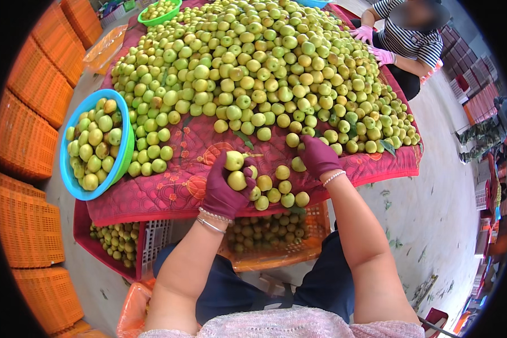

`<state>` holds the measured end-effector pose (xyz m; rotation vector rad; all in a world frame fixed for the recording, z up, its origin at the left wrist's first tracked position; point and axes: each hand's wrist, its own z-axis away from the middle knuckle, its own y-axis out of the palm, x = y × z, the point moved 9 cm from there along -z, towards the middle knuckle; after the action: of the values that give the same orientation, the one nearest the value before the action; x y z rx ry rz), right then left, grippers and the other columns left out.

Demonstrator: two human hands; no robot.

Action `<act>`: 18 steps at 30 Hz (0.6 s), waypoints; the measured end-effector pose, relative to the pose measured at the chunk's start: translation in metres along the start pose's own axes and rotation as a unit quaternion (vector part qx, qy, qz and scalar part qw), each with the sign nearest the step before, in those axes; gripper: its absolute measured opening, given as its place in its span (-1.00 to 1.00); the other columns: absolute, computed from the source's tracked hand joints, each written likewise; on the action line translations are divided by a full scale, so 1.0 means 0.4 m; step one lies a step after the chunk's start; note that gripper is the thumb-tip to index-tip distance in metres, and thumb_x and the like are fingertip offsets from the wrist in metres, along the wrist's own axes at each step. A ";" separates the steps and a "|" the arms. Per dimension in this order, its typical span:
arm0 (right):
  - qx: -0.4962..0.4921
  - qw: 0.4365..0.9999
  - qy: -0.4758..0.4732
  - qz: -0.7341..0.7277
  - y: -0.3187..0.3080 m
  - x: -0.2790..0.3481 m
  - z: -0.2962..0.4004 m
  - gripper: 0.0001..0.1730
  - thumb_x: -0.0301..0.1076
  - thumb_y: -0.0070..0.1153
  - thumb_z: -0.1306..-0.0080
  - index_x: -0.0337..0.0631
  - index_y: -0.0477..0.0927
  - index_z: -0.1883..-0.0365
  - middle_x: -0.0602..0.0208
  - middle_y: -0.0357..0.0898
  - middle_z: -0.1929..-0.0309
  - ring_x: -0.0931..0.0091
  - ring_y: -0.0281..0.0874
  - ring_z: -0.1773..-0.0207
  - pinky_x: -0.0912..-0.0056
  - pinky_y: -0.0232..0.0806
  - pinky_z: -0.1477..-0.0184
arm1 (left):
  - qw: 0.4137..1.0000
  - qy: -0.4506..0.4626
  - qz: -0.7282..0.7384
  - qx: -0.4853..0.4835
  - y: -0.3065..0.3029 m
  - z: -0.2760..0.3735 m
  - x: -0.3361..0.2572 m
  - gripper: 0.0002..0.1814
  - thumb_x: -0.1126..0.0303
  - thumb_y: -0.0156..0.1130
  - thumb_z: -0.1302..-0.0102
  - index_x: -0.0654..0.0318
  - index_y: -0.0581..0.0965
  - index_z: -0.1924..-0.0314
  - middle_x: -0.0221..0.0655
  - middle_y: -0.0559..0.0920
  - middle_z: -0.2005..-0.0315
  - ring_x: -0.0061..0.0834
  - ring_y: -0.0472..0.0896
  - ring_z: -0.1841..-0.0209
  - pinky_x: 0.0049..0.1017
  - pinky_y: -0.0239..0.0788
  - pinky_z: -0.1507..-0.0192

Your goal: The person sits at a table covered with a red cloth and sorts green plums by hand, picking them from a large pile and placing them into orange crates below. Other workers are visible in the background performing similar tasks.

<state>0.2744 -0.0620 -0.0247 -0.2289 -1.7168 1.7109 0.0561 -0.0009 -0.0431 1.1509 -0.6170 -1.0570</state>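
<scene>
My left hand [228, 190], in a maroon glove, is closed around two yellow-green jujubes [236, 181], one above the other in the palm. Another fruit shows beside its fingers. My right hand [320, 157], gloved alike, reaches to the near edge of a large heap of jujubes [253, 63]. Its fingertips point down among the fruit and are partly hidden, so I cannot tell whether they grip one. Between my hands, several loose jujubes [273, 195] lie on the red quilted cloth [186, 169] that covers the table.
A blue-rimmed basin [67, 177] of jujubes stands at the table's left edge. Below the table are a red crate [110, 264] and an orange crate [274, 263] holding fruit. Stacked orange crates [25, 148] line the left. A person in pink gloves [382, 55] works at the far right.
</scene>
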 end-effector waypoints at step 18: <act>-0.083 0.791 -0.490 -0.358 -0.100 0.898 0.463 -0.33 -0.69 0.17 -0.03 -0.19 0.42 -0.18 -0.02 0.38 -0.20 0.07 0.43 -0.18 0.15 0.38 -0.14 | 0.988 0.125 0.086 -0.034 -0.035 0.033 -0.137 -0.69 0.02 0.20 -0.31 0.08 0.52 0.16 -0.35 0.58 0.31 -0.47 0.54 0.31 -0.49 0.49 0.28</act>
<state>-0.0860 -0.0109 0.1557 1.3041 -2.2031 1.0893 0.0176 0.0425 -0.0456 1.1285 -0.4686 -0.7659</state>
